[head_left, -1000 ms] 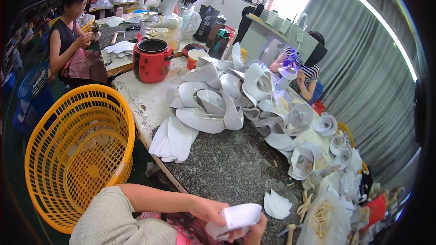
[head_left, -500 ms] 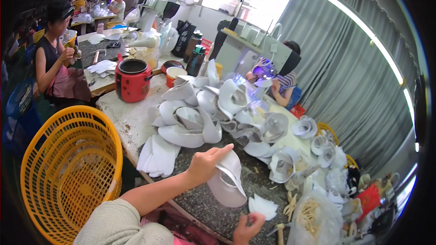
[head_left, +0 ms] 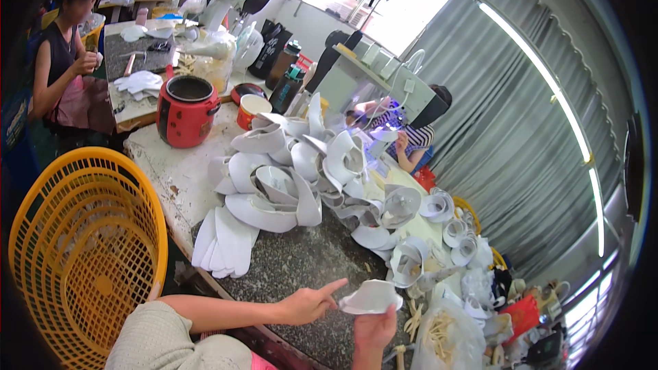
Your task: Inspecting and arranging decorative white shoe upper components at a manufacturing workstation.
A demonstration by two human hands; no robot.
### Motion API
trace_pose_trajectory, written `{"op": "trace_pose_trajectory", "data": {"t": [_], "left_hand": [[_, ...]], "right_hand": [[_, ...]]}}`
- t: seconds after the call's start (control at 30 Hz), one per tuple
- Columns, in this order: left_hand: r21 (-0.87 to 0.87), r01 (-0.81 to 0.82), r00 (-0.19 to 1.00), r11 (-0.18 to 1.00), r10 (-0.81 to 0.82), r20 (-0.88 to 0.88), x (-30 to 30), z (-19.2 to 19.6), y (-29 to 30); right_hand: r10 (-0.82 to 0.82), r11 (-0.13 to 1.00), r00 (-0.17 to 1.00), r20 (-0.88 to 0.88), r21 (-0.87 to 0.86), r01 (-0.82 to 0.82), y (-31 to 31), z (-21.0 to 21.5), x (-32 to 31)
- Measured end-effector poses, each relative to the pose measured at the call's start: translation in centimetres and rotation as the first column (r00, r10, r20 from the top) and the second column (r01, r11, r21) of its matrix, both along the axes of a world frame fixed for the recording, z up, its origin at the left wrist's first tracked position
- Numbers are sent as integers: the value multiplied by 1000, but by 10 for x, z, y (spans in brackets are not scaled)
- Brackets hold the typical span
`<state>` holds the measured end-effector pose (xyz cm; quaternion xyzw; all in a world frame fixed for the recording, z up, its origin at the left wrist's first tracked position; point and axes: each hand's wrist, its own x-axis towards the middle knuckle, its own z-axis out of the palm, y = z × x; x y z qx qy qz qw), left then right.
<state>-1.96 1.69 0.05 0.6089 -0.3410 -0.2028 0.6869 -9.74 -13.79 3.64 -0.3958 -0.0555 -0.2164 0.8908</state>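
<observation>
My right hand (head_left: 375,331) grips a white curved piece (head_left: 370,297), shaped like a shoe upper, with its thumb against the lower edge. Just left of it is my left hand (head_left: 308,305), holding nothing. Its index finger stretches toward the piece, and the other fingers are partly bent. Beyond both hands lies a heap of similar white curved pieces (head_left: 274,209). A fanned stack of flat white sole-shaped pieces (head_left: 225,241) rests on the dark speckled table slab (head_left: 288,267), at the left.
A large yellow basket (head_left: 159,233) stands left of the table. Farther back are a red pot (head_left: 184,120) and dark bottles (head_left: 288,89). At right sits a clear bag of tan strips (head_left: 445,336). Co-workers sit at the left (head_left: 62,62) and across the table (head_left: 411,138).
The white curved piece has gone from my left hand to my right, lower and turned. My left hand has come down nearer me. The small flat white pieces beside my right hand no longer show.
</observation>
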Motion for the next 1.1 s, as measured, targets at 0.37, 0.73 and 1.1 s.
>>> {"op": "trace_pose_trajectory", "data": {"t": [0.37, 0.73, 1.1], "left_hand": [[-355, -271, 368, 895, 437, 821, 21, 17, 6], [-193, -242, 337, 951, 269, 902, 32, -27, 23], [-526, -104, 740, 844, -288, -608, 44, -11, 3]], "right_hand": [[-212, 890, 961, -177, -440, 115, 14, -22, 3], [-215, 817, 908, -361, -576, -35, 21, -58, 13], [-456, 769, 890, -3, -504, 393, 27, -62, 1]]}}
